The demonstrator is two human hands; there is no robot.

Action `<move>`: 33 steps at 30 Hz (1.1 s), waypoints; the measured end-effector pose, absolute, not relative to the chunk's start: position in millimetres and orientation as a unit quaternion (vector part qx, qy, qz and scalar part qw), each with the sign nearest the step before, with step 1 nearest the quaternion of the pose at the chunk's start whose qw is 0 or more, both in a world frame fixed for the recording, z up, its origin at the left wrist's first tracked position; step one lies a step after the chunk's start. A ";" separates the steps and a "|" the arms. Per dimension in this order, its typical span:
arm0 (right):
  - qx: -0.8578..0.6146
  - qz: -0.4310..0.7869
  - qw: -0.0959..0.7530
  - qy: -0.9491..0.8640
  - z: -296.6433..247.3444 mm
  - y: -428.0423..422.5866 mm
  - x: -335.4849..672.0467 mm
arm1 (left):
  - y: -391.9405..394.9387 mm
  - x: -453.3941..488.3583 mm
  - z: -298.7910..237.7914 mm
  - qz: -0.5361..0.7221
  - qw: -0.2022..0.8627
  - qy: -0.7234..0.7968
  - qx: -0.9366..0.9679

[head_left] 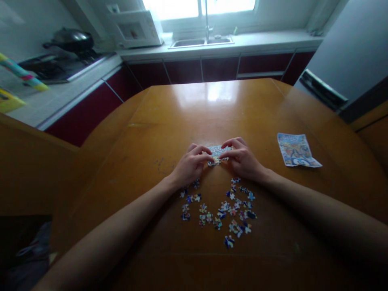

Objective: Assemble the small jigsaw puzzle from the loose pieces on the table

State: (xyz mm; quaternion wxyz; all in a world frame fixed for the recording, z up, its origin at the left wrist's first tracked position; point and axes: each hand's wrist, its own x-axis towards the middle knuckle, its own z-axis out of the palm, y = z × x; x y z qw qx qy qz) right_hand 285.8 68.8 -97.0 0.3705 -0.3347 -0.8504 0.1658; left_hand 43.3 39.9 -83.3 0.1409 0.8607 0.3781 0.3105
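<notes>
Loose jigsaw pieces (224, 210) foremost; left grip (189, 165) and right grip (242, 159) pinch the colourful assembled section (217, 151); worktop (212, 105) open beyond, edges distant.

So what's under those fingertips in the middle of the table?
A small joined puzzle patch shows between the left hand and right hand, on the table. Fingers cover its side edges, so any piece held there is hidden.
</notes>
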 end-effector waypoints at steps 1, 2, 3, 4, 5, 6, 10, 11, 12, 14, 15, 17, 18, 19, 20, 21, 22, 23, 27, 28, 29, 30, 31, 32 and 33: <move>-0.322 0.163 0.355 -0.862 -96.1 67.8 285.6 | 40.1 43.0 -83.1 0.310 0.141 0.374 0.863; -0.313 0.159 0.341 -0.872 -95.2 66.8 285.4 | 40.2 42.6 -83.0 0.309 0.140 0.370 0.865; -0.307 0.156 0.329 -0.879 -94.2 66.1 285.1 | 40.3 42.3 -82.9 0.308 0.138 0.367 0.867; -0.305 0.154 0.321 -0.883 -93.5 65.5 284.8 | 40.4 42.0 -82.8 0.306 0.136 0.364 0.869; -0.304 0.153 0.316 -0.885 -93.0 65.2 284.4 | 40.4 41.7 -82.8 0.304 0.134 0.363 0.870; -0.304 0.153 0.314 -0.886 -92.7 65.2 284.1 | 40.3 41.6 -82.8 0.303 0.133 0.362 0.871; -0.303 0.157 0.309 -0.888 -93.8 66.0 284.0 | 39.9 42.6 -82.7 0.298 0.139 0.367 0.870; -0.302 0.160 0.308 -0.888 -94.1 66.2 284.1 | 39.9 43.1 -82.5 0.301 0.144 0.367 0.868; -0.300 0.164 0.310 -0.887 -94.3 66.3 284.3 | 40.0 43.6 -82.2 0.308 0.149 0.368 0.865; -0.297 0.178 0.331 -0.878 -94.1 66.6 284.8 | 40.9 44.0 -81.8 0.330 0.159 0.376 0.851; -0.302 0.186 0.351 -0.867 -93.8 66.9 284.9 | 41.7 43.9 -81.7 0.343 0.163 0.387 0.840; -0.328 0.198 0.399 -0.833 -93.0 67.9 285.0 | 44.1 42.8 -82.2 0.372 0.170 0.417 0.812; -0.346 0.201 0.421 -0.814 -92.6 68.6 285.0 | 45.6 42.0 -82.7 0.386 0.177 0.433 0.795; -0.361 0.204 0.439 -0.797 -92.3 69.3 284.8 | 47.1 41.0 -83.5 0.400 0.186 0.448 0.778; -0.372 0.206 0.450 -0.786 -92.2 69.9 284.7 | 48.7 39.9 -84.3 0.411 0.197 0.462 0.760; -0.377 0.207 0.455 -0.780 -92.2 70.4 284.5 | 50.1 39.0 -85.3 0.422 0.207 0.474 0.745; -0.379 0.209 0.456 -0.778 -92.4 70.7 284.4 | 51.3 38.1 -86.2 0.428 0.217 0.485 0.731; -0.378 0.210 0.455 -0.779 -92.7 70.8 284.2 | 52.4 37.3 -87.0 0.432 0.224 0.494 0.720; -0.371 0.210 0.444 -0.788 -94.5 70.4 284.4 | 54.5 36.1 -89.2 0.442 0.242 0.513 0.694; -0.369 0.208 0.443 -0.790 -94.8 70.6 284.7 | 54.8 36.0 -89.4 0.445 0.246 0.516 0.689; -0.368 0.204 0.443 -0.791 -94.9 70.9 285.0 | 54.9 36.1 -89.5 0.448 0.249 0.518 0.685; -0.367 0.199 0.442 -0.794 -94.6 71.1 285.2 | 55.0 36.2 -89.4 0.450 0.251 0.521 0.681; -0.364 0.191 0.442 -0.797 -93.7 71.0 285.3 | 55.2 36.3 -89.2 0.450 0.252 0.523 0.679; -0.360 0.183 0.440 -0.802 -92.3 70.3 285.1 | 55.2 36.5 -89.1 0.450 0.252 0.525 0.677; -0.355 0.176 0.437 -0.808 -90.2 68.4 284.4 | 55.3 36.7 -88.8 0.451 0.252 0.526 0.676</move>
